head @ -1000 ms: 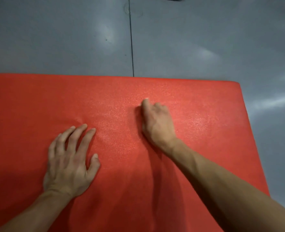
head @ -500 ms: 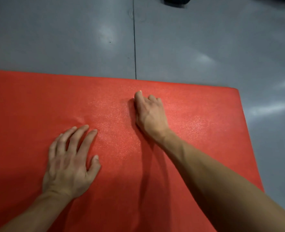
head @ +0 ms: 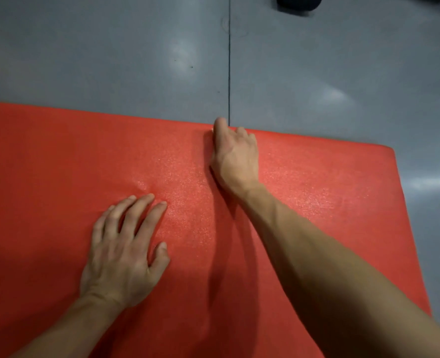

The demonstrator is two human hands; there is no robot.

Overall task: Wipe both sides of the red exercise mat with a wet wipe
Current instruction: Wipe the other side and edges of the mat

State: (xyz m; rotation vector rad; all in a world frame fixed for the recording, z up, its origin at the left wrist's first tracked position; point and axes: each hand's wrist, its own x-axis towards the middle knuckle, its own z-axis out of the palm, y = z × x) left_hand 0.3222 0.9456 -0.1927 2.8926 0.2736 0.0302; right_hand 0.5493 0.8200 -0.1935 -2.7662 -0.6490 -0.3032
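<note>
Left hand (head: pixel 122 257) lies flat on the red exercise mat (head: pixel 58 161), fingers (head: pixel 146 215) spread and straight. Right hand (head: pixel 235 158) reaches to the mat's far edge, fingers curled under it; whether they hold a wipe I cannot tell. One mat lies on the grey floor (head: pixel 110 47), its long axis running left to right, cut off at left and bottom. One dark object (head: pixel 300 2) is cropped at top.

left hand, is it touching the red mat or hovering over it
Touching. The head view shows the left hand lying flat on the red mat, fingers spread, with the mat surface dimpled just beyond its fingertips.
</note>
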